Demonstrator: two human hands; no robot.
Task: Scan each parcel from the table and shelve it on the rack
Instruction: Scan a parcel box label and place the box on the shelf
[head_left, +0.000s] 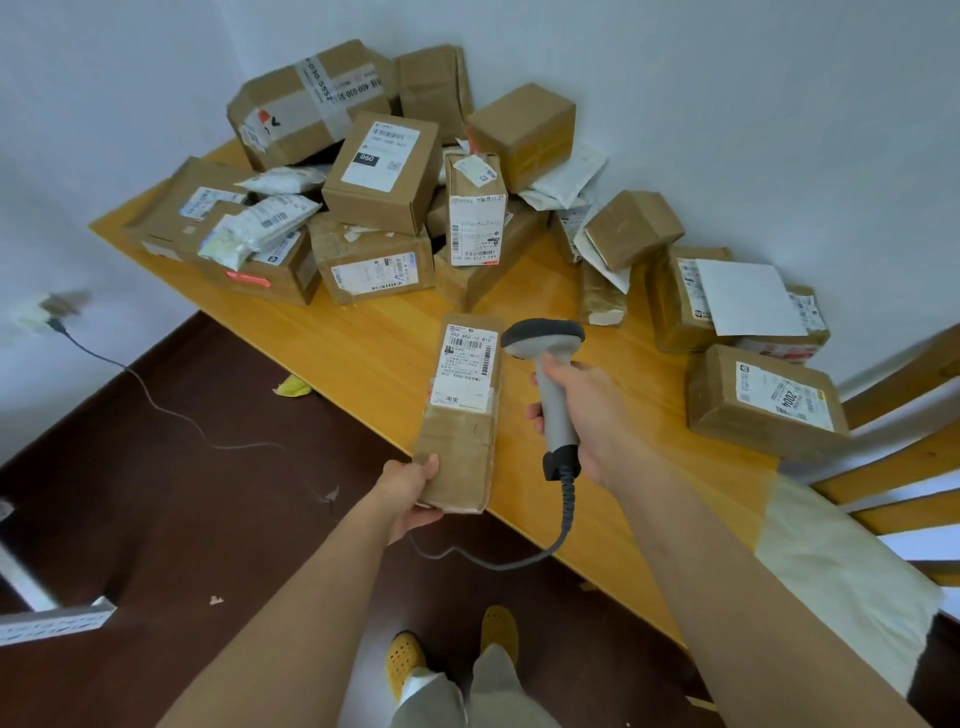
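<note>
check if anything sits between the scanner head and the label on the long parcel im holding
Nothing visible does. The right hand holds the scanner with its head right beside the label on the long parcel, which the left hand grips at its near end.

Long flat brown parcel (464, 415), white label up, held above the table edge (363, 364), more parcels (382, 171) heaped behind

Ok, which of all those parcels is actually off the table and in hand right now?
The long narrow brown box, label up. The left hand grips its near end while the right hand holds the scanner beside it. Every other parcel lies on the table.
</note>
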